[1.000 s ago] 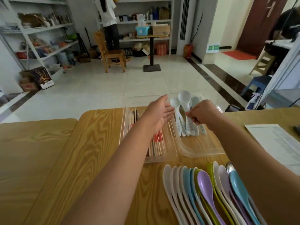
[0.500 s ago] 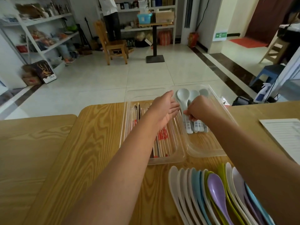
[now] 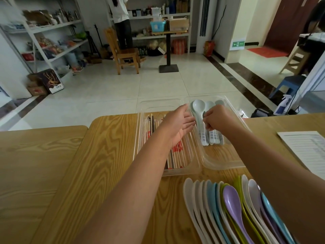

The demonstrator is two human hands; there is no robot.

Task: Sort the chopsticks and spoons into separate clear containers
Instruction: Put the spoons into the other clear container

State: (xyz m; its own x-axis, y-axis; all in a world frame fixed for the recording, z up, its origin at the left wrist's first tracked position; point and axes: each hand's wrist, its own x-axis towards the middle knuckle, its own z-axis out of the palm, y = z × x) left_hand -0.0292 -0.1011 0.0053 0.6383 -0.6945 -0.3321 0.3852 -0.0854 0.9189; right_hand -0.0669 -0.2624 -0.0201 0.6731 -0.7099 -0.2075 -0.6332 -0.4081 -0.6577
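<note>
Pale spoons (image 3: 207, 124) in clear container (image 3: 221, 161)

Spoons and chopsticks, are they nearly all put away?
Partly. Chopsticks lie in the left container, pale spoons in the right container. The right hand is setting one down there. A row of colourful spoons waits on the table.

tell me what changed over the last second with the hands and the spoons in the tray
The right hand lowered the pale spoons it pinches by the handles, from raised to lying in the right clear container; its grip is not released. The left hand stayed open over the chopsticks. The row of coloured spoons on the table is unchanged.
</note>
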